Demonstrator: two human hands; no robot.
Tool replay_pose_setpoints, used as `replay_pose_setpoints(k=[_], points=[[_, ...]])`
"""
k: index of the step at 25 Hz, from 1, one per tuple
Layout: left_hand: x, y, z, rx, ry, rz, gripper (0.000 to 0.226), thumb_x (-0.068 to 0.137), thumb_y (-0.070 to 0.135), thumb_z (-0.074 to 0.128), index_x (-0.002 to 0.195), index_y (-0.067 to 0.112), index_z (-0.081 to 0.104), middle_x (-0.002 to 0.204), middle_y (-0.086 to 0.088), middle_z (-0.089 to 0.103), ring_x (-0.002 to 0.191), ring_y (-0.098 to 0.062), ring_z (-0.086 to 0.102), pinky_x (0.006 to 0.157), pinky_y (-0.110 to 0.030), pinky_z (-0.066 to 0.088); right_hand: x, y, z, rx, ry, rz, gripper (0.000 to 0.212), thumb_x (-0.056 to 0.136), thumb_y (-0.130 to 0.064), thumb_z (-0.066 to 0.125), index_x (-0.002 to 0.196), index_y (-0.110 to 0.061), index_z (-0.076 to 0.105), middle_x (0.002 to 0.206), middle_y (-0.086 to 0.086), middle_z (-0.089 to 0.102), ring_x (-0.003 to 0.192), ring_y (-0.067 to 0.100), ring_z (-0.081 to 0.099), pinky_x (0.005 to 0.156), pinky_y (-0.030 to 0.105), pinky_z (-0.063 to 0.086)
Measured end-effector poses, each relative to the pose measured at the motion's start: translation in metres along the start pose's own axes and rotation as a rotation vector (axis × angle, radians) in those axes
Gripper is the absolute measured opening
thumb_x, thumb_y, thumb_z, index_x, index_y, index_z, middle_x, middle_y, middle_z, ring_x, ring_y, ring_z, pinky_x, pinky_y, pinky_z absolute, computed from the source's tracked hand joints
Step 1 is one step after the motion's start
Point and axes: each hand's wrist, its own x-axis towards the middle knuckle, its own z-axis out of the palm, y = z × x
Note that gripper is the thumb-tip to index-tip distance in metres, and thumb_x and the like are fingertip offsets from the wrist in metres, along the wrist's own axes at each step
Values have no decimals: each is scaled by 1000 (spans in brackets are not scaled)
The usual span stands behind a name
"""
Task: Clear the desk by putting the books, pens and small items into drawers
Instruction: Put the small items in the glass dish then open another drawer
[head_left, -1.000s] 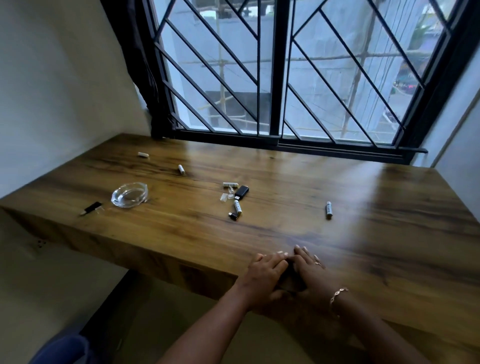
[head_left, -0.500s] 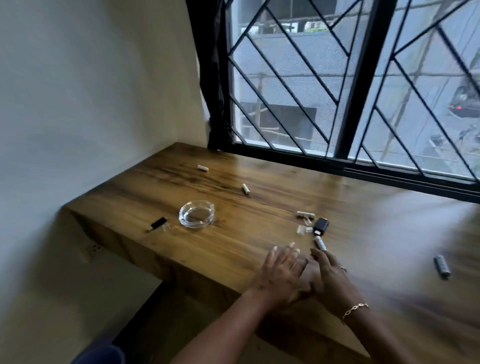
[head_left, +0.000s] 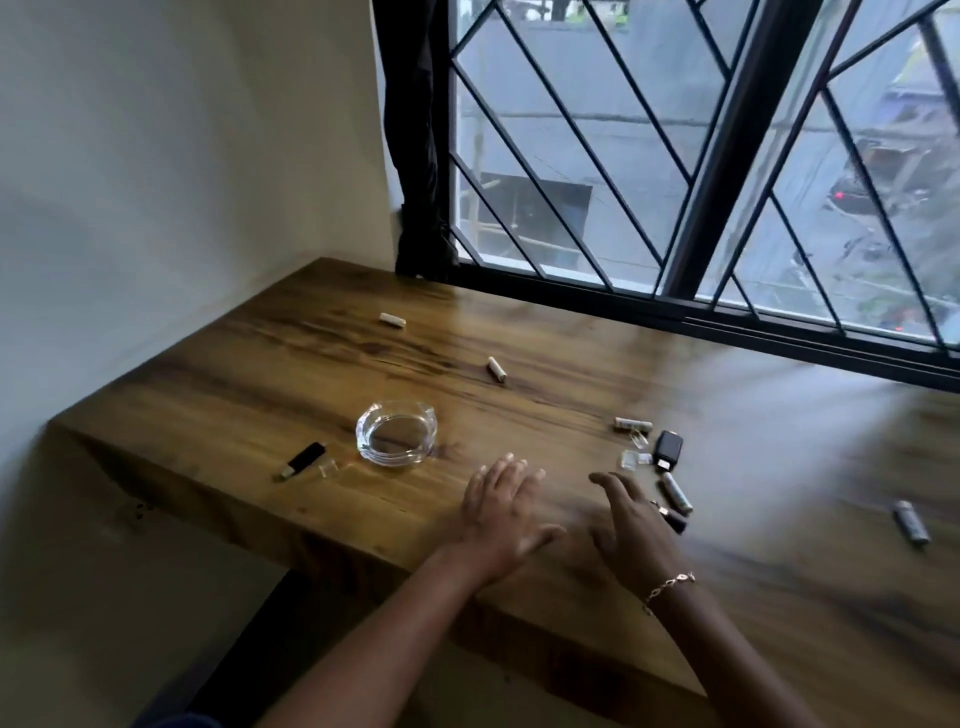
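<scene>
Wooden counter (head_left: 249, 395) has every one of the small items (head_left: 497, 370) lying loose on it, none lifted. 1 second ago the 2 hands rested pressed together at the front edge; now they have parted and slid forward. The left hand (head_left: 498, 512) is flat with fingers spread, its grip empty, near the glass ashtray (head_left: 397, 434). The right hand (head_left: 631, 525) is also spread and holds nothing, its fingertips just beside a grey cylinder (head_left: 675, 492) and the black fob (head_left: 667, 449). I judge that collecting is only starting. No drawer, book or pen is in view.
</scene>
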Motion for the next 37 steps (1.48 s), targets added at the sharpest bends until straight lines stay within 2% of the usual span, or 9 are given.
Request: replay_pose_setpoints(k=[6,10,18,22,26,30,33,37], points=[[28,-1,1,-36,20,45,73,90,58,38,148,23,13,157,0,11,145,-13,3,117,-29,4,28,42,-26,41,274,298,29,82,-6,59,111,-8,60,113,16,60,99,37,57,76,35,44],[62,0,2,-63,47,128,73,89,57,40,148,21,16,156,-3,16,145,-17,7,118,-32,8,47,70,-29,9,169,477,28,84,-21,63,109,-11,57,110,13,62,103,34,56,82,35,44],[109,0,10,-127,54,201,73,87,57,45,146,23,21,154,-2,21,144,-16,12,116,-30,11,61,89,-24,-18,101,463,27,89,-19,54,115,-12,55,113,14,63,105,32,57,83,34,43],[129,9,9,-148,80,259,72,87,55,48,146,24,23,153,-1,24,143,-14,14,115,-27,11,61,120,-55,144,215,522,20,92,-10,50,106,-3,63,111,20,59,95,33,60,81,30,44],[145,23,8,-139,93,312,72,86,55,49,145,21,25,152,-2,27,143,-13,15,115,-26,11,50,189,-107,58,441,716,20,86,-1,55,105,2,59,114,24,55,102,36,55,84,32,40],[158,33,7,-159,97,342,71,86,53,52,144,20,28,151,-3,30,142,-15,18,115,-28,14,29,255,-130,-48,300,1030,42,78,-20,72,111,-2,55,123,24,50,114,37,51,93,36,41],[161,32,6,-181,107,340,70,85,53,53,143,19,31,149,-5,33,142,-18,21,115,-31,17,24,279,-122,-43,231,1055,34,82,-22,68,107,-2,55,120,25,54,113,36,51,92,37,41],[156,21,5,-158,95,300,70,86,54,50,144,20,28,151,-5,29,143,-17,17,116,-29,13,29,294,-117,-36,162,1014,22,86,-7,60,102,6,54,115,31,57,104,39,55,90,42,43]])
